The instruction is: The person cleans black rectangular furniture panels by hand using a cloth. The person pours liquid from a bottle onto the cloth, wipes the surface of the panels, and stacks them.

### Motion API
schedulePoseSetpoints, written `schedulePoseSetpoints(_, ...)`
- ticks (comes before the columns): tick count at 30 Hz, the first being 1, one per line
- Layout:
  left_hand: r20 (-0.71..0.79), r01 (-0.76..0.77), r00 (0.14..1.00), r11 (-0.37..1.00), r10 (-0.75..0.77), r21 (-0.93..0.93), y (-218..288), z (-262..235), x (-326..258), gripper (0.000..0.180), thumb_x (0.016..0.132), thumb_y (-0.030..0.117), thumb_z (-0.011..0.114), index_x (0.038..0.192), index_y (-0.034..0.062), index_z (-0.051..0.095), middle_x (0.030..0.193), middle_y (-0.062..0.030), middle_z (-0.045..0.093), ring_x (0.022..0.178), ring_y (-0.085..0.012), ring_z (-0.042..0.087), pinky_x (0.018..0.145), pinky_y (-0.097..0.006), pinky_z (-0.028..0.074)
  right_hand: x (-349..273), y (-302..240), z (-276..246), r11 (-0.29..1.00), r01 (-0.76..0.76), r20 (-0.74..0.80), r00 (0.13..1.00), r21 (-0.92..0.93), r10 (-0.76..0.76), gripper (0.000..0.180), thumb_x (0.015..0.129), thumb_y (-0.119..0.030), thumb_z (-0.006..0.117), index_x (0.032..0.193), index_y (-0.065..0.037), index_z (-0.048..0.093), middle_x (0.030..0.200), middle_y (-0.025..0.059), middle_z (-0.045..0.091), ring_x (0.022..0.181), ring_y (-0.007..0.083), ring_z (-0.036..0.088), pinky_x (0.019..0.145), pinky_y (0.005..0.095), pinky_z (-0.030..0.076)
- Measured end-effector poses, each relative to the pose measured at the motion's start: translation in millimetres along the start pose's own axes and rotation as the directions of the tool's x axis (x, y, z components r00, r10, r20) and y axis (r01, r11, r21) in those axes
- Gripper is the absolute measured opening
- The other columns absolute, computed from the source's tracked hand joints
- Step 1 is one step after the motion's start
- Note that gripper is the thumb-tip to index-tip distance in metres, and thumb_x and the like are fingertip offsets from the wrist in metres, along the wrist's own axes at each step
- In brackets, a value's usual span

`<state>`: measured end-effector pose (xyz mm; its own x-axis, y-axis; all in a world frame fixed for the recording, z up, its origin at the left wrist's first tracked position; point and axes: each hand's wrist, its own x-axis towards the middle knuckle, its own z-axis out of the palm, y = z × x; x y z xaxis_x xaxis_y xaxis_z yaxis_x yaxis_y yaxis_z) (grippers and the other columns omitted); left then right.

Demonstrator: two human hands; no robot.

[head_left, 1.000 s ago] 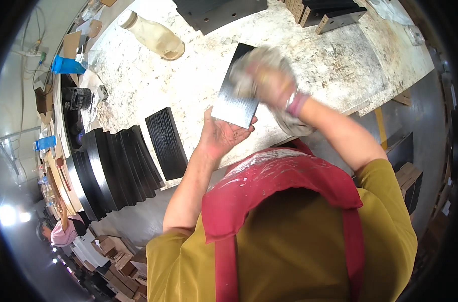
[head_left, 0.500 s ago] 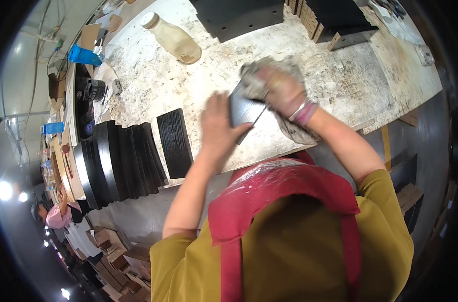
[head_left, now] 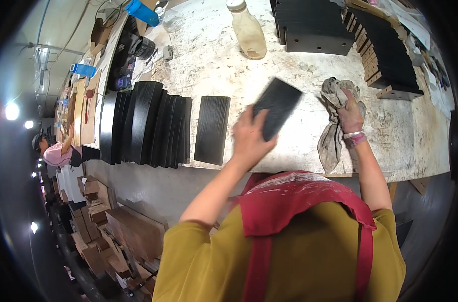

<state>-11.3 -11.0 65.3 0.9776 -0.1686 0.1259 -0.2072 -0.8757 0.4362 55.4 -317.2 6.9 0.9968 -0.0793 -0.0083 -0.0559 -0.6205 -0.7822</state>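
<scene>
Left hand [head_left: 252, 138] clamped on black panel [head_left: 280, 106], panel angled just ahead and right of it over worktop [head_left: 299, 153]. Right hand [head_left: 351, 116] closed around grey rag [head_left: 331, 121]. Second panel [head_left: 212, 131] lies just left of left hand; bottle [head_left: 248, 32] farther ahead.

"What sort of place is this?"

"A workshop, by its look; the surface [head_left: 309, 73] is blotched with dark stains; black wood-grain panels [head_left: 147, 126] are packed in a row at its near edge; drilled black panels [head_left: 319, 30] lie stacked farther across; a clouded bottle [head_left: 250, 32] is there too."

"And around it?"

"Cardboard boxes [head_left: 93, 254] piled to the left; bright lamps [head_left: 11, 111] in a dim hall; another person [head_left: 58, 155] in pink; nearer by, a grimy grey rag [head_left: 333, 108] and a red apron [head_left: 299, 196] smeared with white."
</scene>
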Motion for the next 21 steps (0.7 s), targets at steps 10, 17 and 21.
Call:
schedulePoseSetpoints(10, -0.192, 0.375, 0.925, 0.876, -0.329, 0.304, -85, -34, -67, 0.071, 0.073, 0.032, 0.075, 0.133, 0.0055, 0.047, 0.142, -0.0269, 0.031, 0.132, -0.0438, 0.030, 0.106, -0.054, 0.029, 0, 1, 4, 0.996, 0.044, 0.015, 0.999, -0.081, -0.043, 0.065, 0.067, 0.003, 0.054, 0.132, 0.001, 0.048, 0.136, 0.0207, 0.049, 0.131, 0.0330, 0.041, 0.111, 0.0363, 0.028)
schedulePoseSetpoints(17, -0.050, 0.132, 0.991, 0.934, -0.122, 0.332, -85, -31, -12, 0.058, 0.078, 0.014, 0.065, 0.133, 0.0093, 0.047, 0.143, -0.0193, 0.037, 0.128, -0.0391, 0.038, 0.103, -0.053, 0.034, -1, 8, 6, 0.968, 0.191, -0.123, 0.969, -0.165, -0.212, 0.045, 0.072, -0.001, 0.065, 0.117, -0.004, 0.057, 0.107, 0.0146, 0.064, 0.098, 0.0337, 0.060, 0.092, 0.0392, 0.044)
schedulePoseSetpoints(21, -0.114, 0.219, 0.976, 0.872, -0.188, 0.438, -103, -29, -15, 0.064, 0.077, 0.017, 0.068, 0.135, 0.0034, 0.044, 0.141, -0.0227, 0.037, 0.124, -0.0421, 0.040, 0.100, -0.051, 0.037, -3, 5, 10, 0.945, 0.304, -0.083, 0.945, -0.125, -0.315, 0.049, 0.068, -0.003, 0.062, 0.117, -0.001, 0.055, 0.115, 0.0186, 0.058, 0.106, 0.0377, 0.055, 0.095, 0.0393, 0.044)
